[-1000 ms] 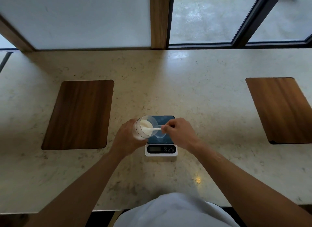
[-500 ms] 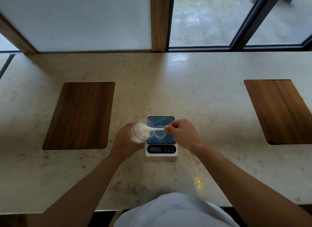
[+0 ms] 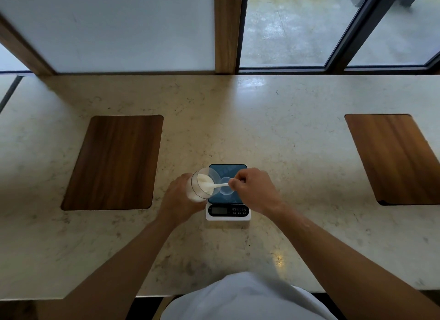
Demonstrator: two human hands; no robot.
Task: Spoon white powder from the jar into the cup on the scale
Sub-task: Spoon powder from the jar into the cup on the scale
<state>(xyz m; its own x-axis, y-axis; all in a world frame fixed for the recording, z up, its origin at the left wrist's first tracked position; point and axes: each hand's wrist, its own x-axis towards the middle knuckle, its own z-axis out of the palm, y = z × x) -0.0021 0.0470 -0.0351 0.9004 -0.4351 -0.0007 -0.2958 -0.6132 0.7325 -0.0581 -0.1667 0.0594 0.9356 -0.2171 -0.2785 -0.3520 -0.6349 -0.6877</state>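
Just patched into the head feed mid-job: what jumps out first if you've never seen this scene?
Dead centre near the counter's front edge, two bare hands meet over a small scale: the left hand tilts a clear jar of white powder, while the right hand holds a white spoon reaching into the jar's mouth. A clear cup sits on the scale's blue platform. Two dark wooden panels flank them, left and right.
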